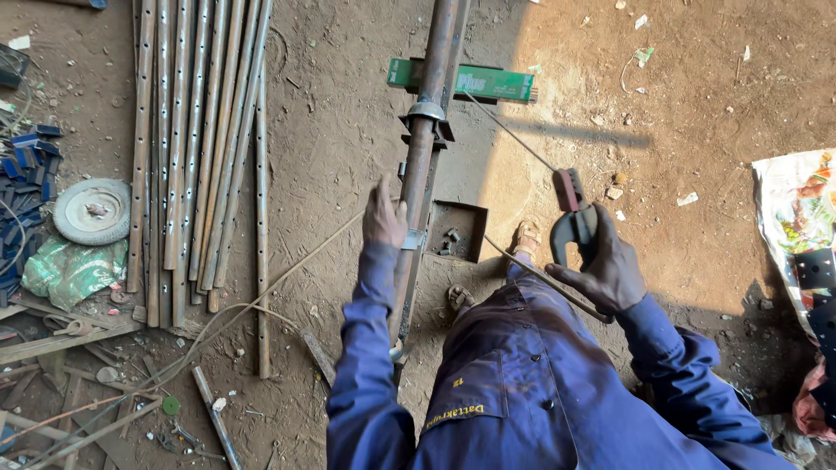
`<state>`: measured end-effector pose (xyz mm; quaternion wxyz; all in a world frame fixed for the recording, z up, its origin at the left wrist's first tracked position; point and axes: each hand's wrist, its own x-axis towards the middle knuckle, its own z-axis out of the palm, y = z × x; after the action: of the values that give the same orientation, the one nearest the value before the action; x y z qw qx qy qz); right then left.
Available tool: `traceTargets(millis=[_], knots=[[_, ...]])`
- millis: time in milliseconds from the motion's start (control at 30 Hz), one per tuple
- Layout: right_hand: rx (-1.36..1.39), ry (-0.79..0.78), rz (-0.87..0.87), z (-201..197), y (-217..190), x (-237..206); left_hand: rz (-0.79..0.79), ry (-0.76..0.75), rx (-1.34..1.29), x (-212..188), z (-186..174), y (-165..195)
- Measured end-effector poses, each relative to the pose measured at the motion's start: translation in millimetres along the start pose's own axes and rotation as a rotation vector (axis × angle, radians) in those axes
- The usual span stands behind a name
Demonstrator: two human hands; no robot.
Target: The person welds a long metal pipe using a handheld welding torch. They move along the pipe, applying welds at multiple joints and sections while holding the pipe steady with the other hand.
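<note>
Head view: long rusty pipe point(421, 165) runs down frame centre, gripped by left hand point(384, 214) with fingers wrapped on it. Electrode holder point(570, 218) with thin rod point(509, 130) is clasped in right hand point(605, 271), centre right. Perforated bars point(196, 148) lie upper left.

Bright sun, hard shadows, sharp pic
</note>
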<state>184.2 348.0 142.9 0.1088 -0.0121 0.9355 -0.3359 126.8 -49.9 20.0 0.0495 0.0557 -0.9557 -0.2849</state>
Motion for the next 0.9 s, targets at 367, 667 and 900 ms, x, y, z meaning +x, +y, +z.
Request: traceTargets(millis=[367, 667, 900], knots=[[-0.173, -0.056, -0.083, 25.7, -31.7, 40.1, -0.434, 0.1, -0.214, -113.5, 17.6, 10.3], [0.041, -0.022, -0.093, 31.5, -33.5, 29.3, -0.405, 0.068, -0.055, -102.3, 19.5, 8.7], [0.04, -0.068, -0.172, 37.8, -29.5, 46.8, -0.323, 0.178, -0.031, -103.6, -3.7, 23.4]])
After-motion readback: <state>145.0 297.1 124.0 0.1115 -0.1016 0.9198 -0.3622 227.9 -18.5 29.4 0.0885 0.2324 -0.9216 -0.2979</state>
